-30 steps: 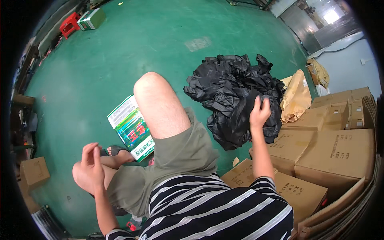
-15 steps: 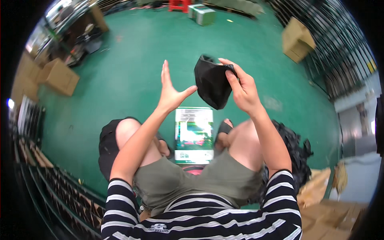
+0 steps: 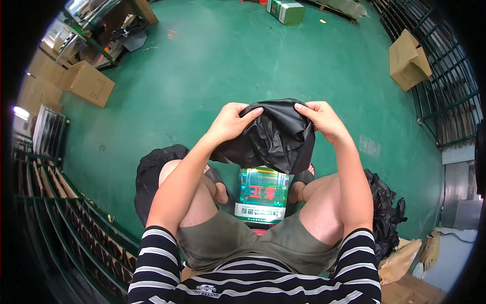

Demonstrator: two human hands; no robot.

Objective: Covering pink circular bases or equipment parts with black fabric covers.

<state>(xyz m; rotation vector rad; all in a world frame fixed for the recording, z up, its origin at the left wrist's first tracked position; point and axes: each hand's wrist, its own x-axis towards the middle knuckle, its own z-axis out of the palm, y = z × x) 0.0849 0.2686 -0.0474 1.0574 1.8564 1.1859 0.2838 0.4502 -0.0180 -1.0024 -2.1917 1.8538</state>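
Note:
A piece of thin, shiny black fabric [image 3: 276, 138] is stretched between my two hands above my lap; its exact kind does not show. My left hand [image 3: 234, 121] pinches its upper left edge, thumb on top and fingers behind. At the upper right edge my right hand [image 3: 325, 119] grips it the same way. The cloth sags in folds and its lower edge hangs over a green-and-white printed container [image 3: 260, 206] between my feet, hiding its far end.
Black fabric heaps lie by my left knee [image 3: 152, 172] and right leg [image 3: 387, 218]. Metal racks [image 3: 76, 223] line the left, more the far right. Cardboard boxes stand at left [image 3: 90, 85] and right [image 3: 407, 61]; a green box [image 3: 286, 11] sits on the floor ahead.
My left hand, open and beside the cloth before, has closed on it. The black fabric has come lower and nearer and is spread wider between both hands. The view has shifted.

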